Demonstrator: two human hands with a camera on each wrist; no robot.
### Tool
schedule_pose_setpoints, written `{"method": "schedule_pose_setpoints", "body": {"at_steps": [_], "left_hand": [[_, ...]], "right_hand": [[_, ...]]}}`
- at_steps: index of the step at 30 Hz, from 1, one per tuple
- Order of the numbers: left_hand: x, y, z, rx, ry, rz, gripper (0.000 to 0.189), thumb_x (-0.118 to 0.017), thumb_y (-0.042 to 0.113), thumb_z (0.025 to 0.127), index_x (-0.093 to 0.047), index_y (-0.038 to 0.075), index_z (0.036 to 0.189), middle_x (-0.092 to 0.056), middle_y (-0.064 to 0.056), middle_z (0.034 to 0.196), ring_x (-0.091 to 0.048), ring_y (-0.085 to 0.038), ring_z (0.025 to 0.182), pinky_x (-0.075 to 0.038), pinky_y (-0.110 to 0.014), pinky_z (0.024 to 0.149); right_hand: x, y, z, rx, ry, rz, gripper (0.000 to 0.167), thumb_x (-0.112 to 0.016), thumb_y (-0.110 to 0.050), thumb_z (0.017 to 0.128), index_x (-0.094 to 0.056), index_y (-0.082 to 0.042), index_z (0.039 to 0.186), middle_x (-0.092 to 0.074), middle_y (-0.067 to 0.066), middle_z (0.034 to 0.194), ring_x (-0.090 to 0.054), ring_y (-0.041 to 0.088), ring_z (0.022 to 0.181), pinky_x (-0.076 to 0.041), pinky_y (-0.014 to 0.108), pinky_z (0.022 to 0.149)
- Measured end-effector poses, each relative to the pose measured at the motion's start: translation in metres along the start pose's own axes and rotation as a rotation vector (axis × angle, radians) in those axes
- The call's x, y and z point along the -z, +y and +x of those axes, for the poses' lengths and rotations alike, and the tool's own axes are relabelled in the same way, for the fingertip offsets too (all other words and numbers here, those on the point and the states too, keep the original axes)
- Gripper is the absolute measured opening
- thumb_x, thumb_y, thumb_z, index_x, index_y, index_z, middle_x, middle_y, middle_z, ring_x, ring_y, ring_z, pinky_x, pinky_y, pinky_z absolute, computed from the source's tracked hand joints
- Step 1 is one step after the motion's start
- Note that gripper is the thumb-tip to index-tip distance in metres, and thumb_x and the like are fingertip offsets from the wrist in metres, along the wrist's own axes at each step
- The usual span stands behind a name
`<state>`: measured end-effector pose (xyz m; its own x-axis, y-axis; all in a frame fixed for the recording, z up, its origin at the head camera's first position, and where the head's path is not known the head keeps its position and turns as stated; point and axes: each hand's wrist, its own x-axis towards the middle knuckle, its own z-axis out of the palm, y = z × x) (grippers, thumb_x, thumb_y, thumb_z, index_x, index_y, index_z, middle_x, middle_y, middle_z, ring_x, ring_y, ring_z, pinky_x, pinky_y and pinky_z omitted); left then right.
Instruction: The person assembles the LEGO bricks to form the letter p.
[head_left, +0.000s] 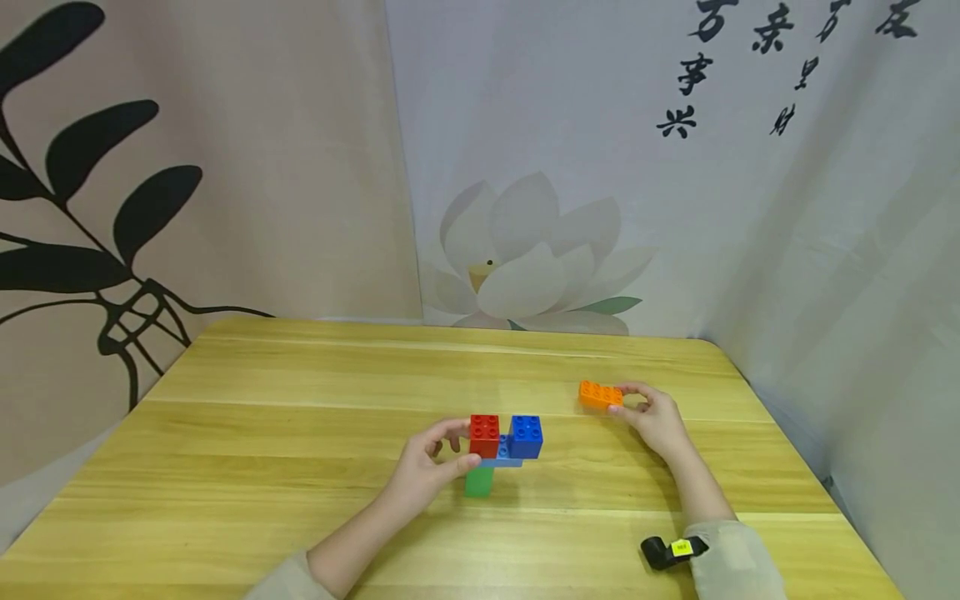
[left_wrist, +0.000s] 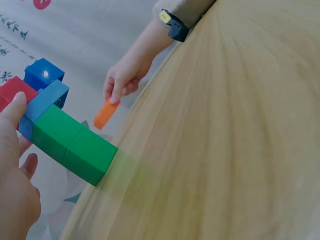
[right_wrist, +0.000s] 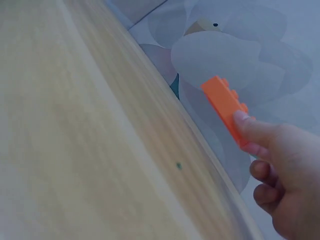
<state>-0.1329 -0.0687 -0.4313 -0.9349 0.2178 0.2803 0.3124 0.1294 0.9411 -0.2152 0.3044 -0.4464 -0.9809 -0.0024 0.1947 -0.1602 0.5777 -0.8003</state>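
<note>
My left hand (head_left: 426, 468) pinches the red brick (head_left: 484, 437) between thumb and fingers at the top of a small block build. Beside the red one, with a gap between, a dark blue brick (head_left: 527, 438) stands on the same light blue brick (head_left: 512, 462). Below that, two green bricks (left_wrist: 75, 145) form a column, its foot at the tabletop in the left wrist view. Farther back and to the right, my right hand (head_left: 660, 421) holds an orange brick (right_wrist: 223, 101) by one end, thumb on its side, studs showing. The orange brick is apart from the build.
The wooden table (head_left: 247, 467) reaches back to a printed curtain (head_left: 300, 167) with a lotus, dark leaves and written characters. On the right sleeve sits a small black camera (head_left: 671, 552) with a yellow label.
</note>
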Motion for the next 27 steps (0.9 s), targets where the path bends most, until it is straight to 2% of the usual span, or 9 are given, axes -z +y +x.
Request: {"method": "schedule_pose_setpoints", "body": {"at_steps": [4,9,15,22,27], "left_hand": [[0.0,0.0,0.0,-0.005,-0.003,-0.002,0.034,-0.077,0.013,0.081,-0.067,0.013,0.114,-0.064,0.003,0.095,-0.049,-0.026,0.088,-0.033,-0.036,0.073],[0.0,-0.001,0.0,-0.008,-0.005,-0.008,0.034,-0.076,0.012,0.082,-0.067,0.011,0.114,-0.064,0.003,0.095,-0.049,-0.03,0.088,-0.033,-0.034,0.073],[0.0,0.0,0.0,-0.011,-0.001,-0.009,0.034,-0.077,0.012,0.081,-0.067,0.012,0.114,-0.065,0.004,0.095,-0.05,-0.025,0.088,-0.034,-0.035,0.074],[0.0,-0.001,0.001,-0.004,0.002,-0.005,0.034,-0.077,0.013,0.081,-0.067,0.014,0.113,-0.064,0.004,0.095,-0.049,-0.023,0.088,-0.034,-0.037,0.075],[0.0,-0.001,0.0,-0.001,-0.001,-0.01,0.035,-0.077,0.014,0.081,-0.067,0.015,0.114,-0.064,0.005,0.096,-0.049,-0.023,0.088,-0.034,-0.038,0.076]], "right_hand": [[-0.001,-0.009,-0.001,-0.003,0.011,0.035,0.04,-0.077,-0.017,0.082,-0.063,-0.006,0.117,-0.059,0.013,0.113,-0.035,0.009,0.049,-0.033,0.022,0.042],[-0.003,-0.026,-0.002,0.037,0.013,0.07,0.04,-0.078,-0.017,0.081,-0.064,-0.004,0.115,-0.06,0.014,0.108,-0.032,0.008,0.047,-0.029,0.022,0.041],[-0.006,-0.047,-0.005,0.078,0.009,0.096,0.038,-0.077,-0.016,0.082,-0.064,-0.005,0.115,-0.059,0.013,0.102,-0.031,0.009,0.048,-0.027,0.022,0.04],[-0.009,-0.068,-0.01,0.111,0.026,0.115,0.036,-0.078,-0.016,0.081,-0.065,-0.008,0.114,-0.045,0.008,0.063,-0.03,0.01,0.046,-0.026,0.023,0.039],[-0.011,-0.083,-0.014,0.149,0.027,0.143,0.035,-0.078,-0.013,0.081,-0.065,-0.008,0.113,-0.038,0.006,0.056,-0.029,0.012,0.045,-0.024,0.024,0.04]]}}
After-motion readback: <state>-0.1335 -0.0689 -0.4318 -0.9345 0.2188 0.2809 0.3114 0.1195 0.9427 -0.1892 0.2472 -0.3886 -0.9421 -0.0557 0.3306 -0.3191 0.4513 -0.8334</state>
